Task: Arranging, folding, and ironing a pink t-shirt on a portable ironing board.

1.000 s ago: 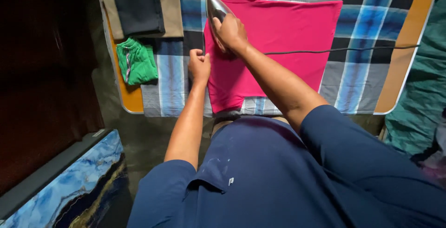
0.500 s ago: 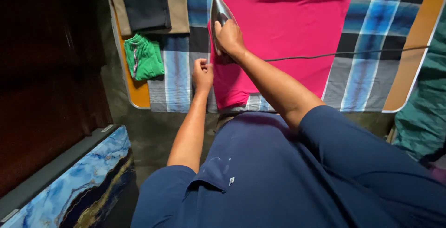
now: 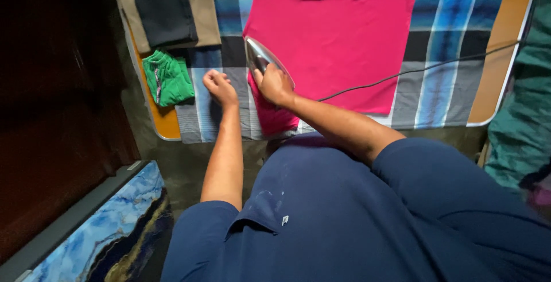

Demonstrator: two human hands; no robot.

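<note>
The right hand [image 3: 274, 85] is closed around the handle of the iron [image 3: 261, 58], which sits on the left edge of the pink shirt [image 3: 338, 41]. The left hand [image 3: 218, 87] is curled into a loose fist on the plaid cloth [image 3: 447, 23] just beside it, holding nothing that shows. Ironing well likely means slow, flat strokes, with the cord [image 3: 425, 68] kept clear. No containers show; a folded green garment [image 3: 167, 78] lies nearby

Ironing a pink garment on the plaid-covered counter.
Right hand [image 3: 274, 85] grips the iron [image 3: 261, 59] on the pink garment's [image 3: 344, 41] left edge; cord [image 3: 425, 68] trails right. Left hand [image 3: 220, 87] is fisted on the plaid cloth [image 3: 447, 23], just left of the garment. Folded green item [image 3: 167, 78] and dark/tan folded clothes [image 3: 166, 6] sit at the counter's [image 3: 505, 35] left end.
</note>
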